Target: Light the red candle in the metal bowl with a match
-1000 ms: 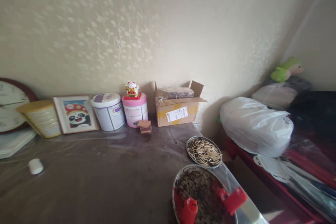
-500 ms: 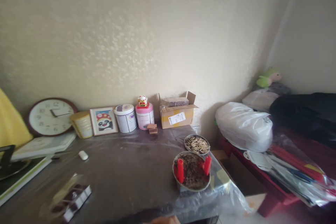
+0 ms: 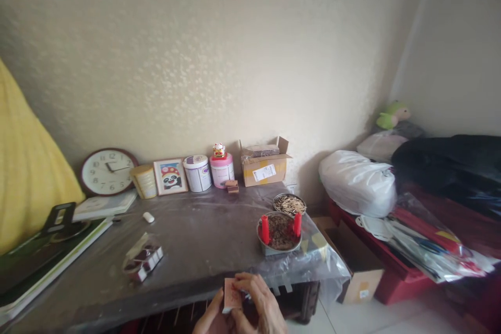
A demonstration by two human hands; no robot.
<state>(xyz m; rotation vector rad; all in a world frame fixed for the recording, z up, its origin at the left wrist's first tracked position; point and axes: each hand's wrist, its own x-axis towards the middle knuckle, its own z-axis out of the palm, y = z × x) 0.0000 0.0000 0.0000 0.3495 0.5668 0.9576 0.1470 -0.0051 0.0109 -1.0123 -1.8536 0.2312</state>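
Observation:
Both my hands are at the bottom middle, in front of the table's near edge. My left hand (image 3: 209,318) and my right hand (image 3: 263,305) are closed together on a small pinkish-brown matchbox (image 3: 231,295). Just beyond them on the plastic-covered table (image 3: 195,250) stands a metal bowl (image 3: 279,234) of dark bits with two red candles upright in it. Behind it sits a smaller metal dish of matchsticks (image 3: 289,203). A pack of small boxes in clear wrap (image 3: 143,262) lies to the left.
Along the wall stand a clock (image 3: 106,170), a panda picture (image 3: 170,177), tins (image 3: 198,173) and a cardboard box (image 3: 263,168). Books (image 3: 43,261) lie at left. To the right, a white bag (image 3: 357,182) and clutter rest on a red stand.
The view has pulled back and dipped, so more of the table shows. My hands have come into view at the bottom, holding the matchbox.

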